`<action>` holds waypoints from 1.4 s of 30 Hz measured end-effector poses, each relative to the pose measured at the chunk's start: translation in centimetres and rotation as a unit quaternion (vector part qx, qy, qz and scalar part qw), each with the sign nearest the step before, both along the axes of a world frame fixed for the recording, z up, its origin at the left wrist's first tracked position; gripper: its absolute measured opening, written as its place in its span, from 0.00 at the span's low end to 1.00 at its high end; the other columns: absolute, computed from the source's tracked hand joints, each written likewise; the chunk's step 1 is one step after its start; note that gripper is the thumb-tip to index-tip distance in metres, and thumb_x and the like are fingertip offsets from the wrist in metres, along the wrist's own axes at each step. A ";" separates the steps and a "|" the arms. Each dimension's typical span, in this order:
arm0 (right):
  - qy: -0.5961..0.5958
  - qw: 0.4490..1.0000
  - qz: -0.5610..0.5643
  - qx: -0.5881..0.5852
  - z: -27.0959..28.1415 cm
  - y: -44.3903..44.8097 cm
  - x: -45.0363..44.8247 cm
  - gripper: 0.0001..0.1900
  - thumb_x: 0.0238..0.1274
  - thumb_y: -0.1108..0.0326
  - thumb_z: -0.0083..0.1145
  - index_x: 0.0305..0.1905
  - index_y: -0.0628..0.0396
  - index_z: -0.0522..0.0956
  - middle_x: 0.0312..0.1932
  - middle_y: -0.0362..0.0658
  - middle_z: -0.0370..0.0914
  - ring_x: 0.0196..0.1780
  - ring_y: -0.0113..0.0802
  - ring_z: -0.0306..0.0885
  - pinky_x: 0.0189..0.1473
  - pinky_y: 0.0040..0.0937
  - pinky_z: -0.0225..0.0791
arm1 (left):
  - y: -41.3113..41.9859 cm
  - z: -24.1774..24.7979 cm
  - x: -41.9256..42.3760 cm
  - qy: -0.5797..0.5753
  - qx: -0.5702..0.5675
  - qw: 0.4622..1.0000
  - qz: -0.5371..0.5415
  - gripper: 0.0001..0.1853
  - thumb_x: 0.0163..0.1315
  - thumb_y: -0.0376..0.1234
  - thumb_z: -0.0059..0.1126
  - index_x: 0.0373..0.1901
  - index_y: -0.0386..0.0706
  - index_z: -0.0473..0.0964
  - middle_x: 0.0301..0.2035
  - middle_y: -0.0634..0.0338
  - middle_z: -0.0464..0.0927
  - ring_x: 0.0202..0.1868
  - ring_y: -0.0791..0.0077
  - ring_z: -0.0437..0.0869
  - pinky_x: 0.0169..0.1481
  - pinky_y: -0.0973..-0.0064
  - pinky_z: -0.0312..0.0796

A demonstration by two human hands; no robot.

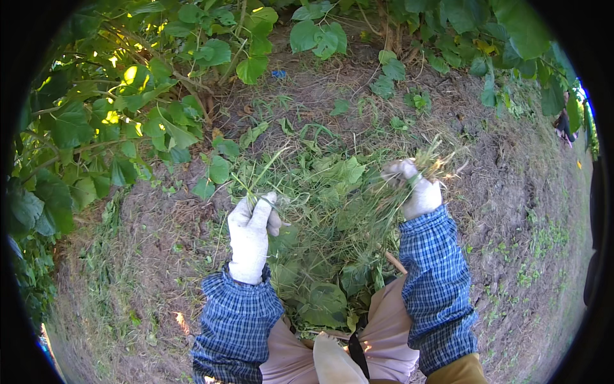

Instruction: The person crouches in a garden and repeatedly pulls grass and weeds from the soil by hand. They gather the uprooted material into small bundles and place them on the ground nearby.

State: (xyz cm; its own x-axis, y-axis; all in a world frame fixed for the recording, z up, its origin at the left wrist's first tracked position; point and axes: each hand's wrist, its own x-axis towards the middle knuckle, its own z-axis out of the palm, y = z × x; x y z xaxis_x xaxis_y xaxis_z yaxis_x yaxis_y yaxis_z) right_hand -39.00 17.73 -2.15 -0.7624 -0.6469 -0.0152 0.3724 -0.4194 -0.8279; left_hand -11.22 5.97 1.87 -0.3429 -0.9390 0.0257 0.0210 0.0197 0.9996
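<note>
My left hand (252,230), in a white glove and a blue checked sleeve, pinches a few thin green grass stems (261,173) between thumb and fingers. My right hand (417,189), gloved the same way, is closed around a tuft of long grass (395,204); its pale, root-like ends stick out on the right and the blades hang down to the left. Between and below both hands lies a heap of pulled grass and broad green leaves (326,206), reaching back to my knees. A thin wooden stick or handle (393,261) shows beside my right forearm, its ends hidden.
Leafy bushes (96,125) with low branches stand at the left and along the top. A small blue scrap (278,74) lies on the soil under them. Bare soil with small weeds (527,230) stretches to the right. A partly hidden dark and pink shape is at the far right edge.
</note>
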 end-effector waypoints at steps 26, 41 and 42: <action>-0.166 0.959 0.229 0.007 0.2 -2.3 6.4 0.16 0.59 0.68 0.69 0.50 0.59 0.78 0.26 0.39 0.75 0.30 0.35 0.77 0.43 0.47 0.78 | 2.6 -0.4 -2.4 0.003 0.022 0.996 -0.088 0.09 0.70 0.34 0.58 0.41 0.36 0.78 0.19 0.63 0.77 0.19 0.81 0.74 0.26 0.81 0.65; -0.185 0.959 0.208 0.057 0.3 -2.3 6.5 0.19 0.59 0.63 0.69 0.51 0.64 0.78 0.24 0.35 0.68 0.30 0.34 0.73 0.45 0.45 0.76 | 2.9 -0.1 -2.3 -0.035 0.036 0.992 -0.118 0.11 0.69 0.34 0.59 0.43 0.34 0.78 0.20 0.62 0.78 0.20 0.81 0.76 0.26 0.82 0.68; -0.177 0.958 0.220 0.047 0.2 -2.3 6.4 0.18 0.60 0.63 0.69 0.49 0.63 0.79 0.25 0.36 0.68 0.31 0.34 0.74 0.45 0.45 0.76 | 2.9 -0.2 -2.3 -0.032 0.036 0.991 -0.124 0.11 0.69 0.34 0.59 0.43 0.34 0.78 0.20 0.62 0.78 0.20 0.81 0.76 0.26 0.82 0.68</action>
State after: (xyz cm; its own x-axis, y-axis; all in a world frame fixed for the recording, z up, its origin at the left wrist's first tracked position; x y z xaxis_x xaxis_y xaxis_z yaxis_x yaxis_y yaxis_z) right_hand -32.63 15.45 -1.98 -0.3527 -0.8876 -0.2964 0.7607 -0.0875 -0.6431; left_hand -13.57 8.87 1.65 -0.5623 -0.8242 -0.0678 -0.0465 -0.0503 0.9976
